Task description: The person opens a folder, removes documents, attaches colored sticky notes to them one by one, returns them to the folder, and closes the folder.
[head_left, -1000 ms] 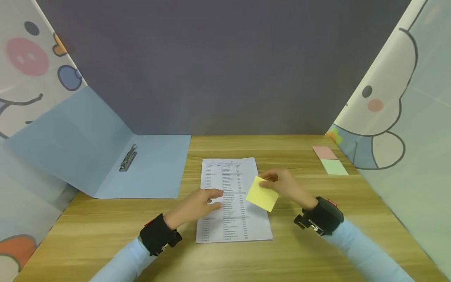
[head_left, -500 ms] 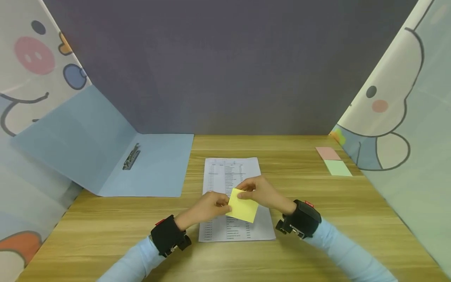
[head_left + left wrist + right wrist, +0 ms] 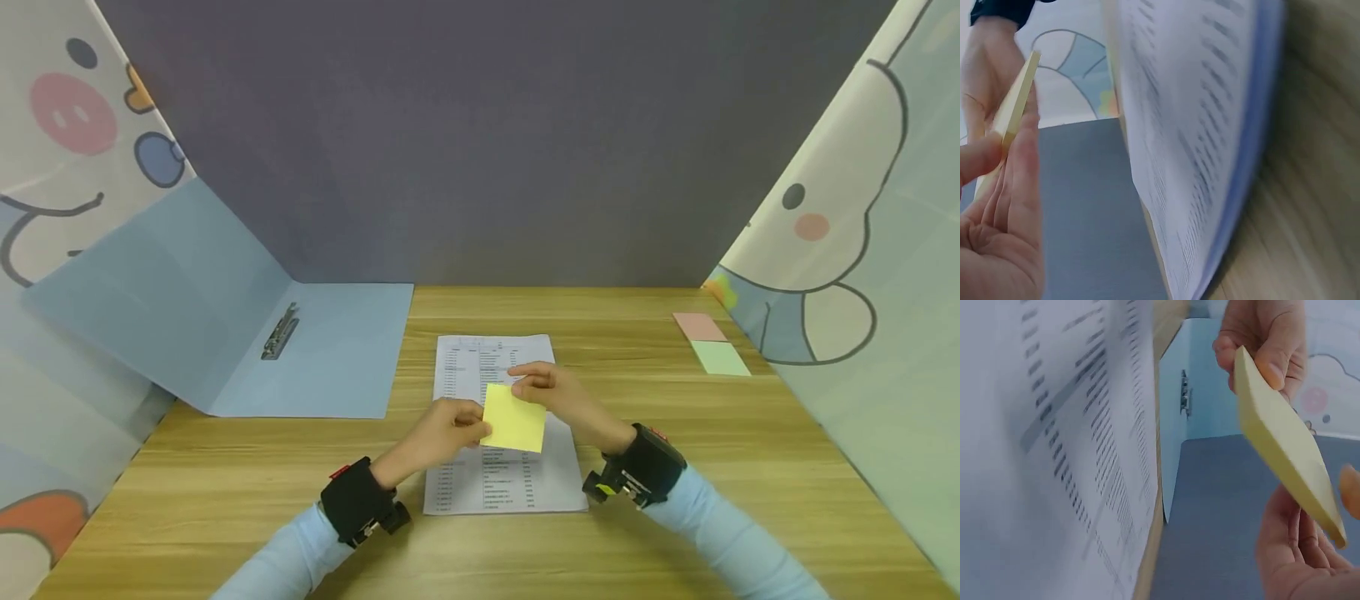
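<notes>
A square yellow sticky note pad (image 3: pixel 514 419) is held up over the printed sheets (image 3: pixel 457 483), its thick edge showing in both wrist views. My left hand (image 3: pixel 448 432) pinches its left side, thumb on the front and fingers behind. At the pad's upper right corner is my right hand (image 3: pixel 562 400). Its fingers (image 3: pixel 1297 550) lie behind the pad, and its thumb (image 3: pixel 1350 490) stands slightly off the pad's face in the right wrist view. The stack of sheets carries printed tables and lies flat on the wooden table (image 3: pixel 480 554).
An opened blue folder (image 3: pixel 345 350) with a metal clip (image 3: pixel 281 332) lies at the back left, its cover leaning on the side wall. Pink (image 3: pixel 700 327) and green sticky notes (image 3: pixel 721 358) sit at the back right. A grey panel (image 3: pixel 480 150) closes off the back.
The right hand has brought the pad leftward over the sheets, and the left hand has taken hold of its left side. Since then the pad has risen slightly and the right thumb has loosened.
</notes>
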The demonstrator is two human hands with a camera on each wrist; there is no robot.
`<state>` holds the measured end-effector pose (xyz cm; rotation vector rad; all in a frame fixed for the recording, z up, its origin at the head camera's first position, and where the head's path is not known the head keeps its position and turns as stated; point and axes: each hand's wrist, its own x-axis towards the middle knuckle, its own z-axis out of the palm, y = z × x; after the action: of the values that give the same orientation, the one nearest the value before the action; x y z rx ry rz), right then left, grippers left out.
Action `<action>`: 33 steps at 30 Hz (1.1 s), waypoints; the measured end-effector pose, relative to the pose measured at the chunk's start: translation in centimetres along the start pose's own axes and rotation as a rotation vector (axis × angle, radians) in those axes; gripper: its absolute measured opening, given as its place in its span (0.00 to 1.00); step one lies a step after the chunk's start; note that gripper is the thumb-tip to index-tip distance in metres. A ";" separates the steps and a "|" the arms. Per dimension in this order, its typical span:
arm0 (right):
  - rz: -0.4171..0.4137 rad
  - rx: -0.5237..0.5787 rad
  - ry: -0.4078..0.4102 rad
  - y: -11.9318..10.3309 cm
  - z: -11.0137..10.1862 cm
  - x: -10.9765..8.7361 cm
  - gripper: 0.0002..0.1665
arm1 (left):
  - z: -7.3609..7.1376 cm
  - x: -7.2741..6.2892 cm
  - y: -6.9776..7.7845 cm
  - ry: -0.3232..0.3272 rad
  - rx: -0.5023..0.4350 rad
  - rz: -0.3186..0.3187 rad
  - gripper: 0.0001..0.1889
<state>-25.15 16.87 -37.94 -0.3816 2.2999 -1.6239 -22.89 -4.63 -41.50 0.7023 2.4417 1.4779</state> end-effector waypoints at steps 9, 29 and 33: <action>0.114 0.766 -0.238 -0.5 -0.2 -0.1 0.35 | -0.5 0.1 0.4 0.083 -0.271 -0.101 0.13; 0.152 1.013 -0.386 0.0 1.3 -0.2 0.46 | -0.8 0.0 0.4 0.117 -0.233 -0.117 0.14; 0.152 1.050 -0.404 0.1 1.5 -0.1 0.45 | -0.9 -0.2 0.3 0.160 -0.148 -0.097 0.14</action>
<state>-24.53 15.65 -38.49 -0.2243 0.9542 -2.1345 -22.95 -5.32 -40.83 0.4464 2.4077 1.7145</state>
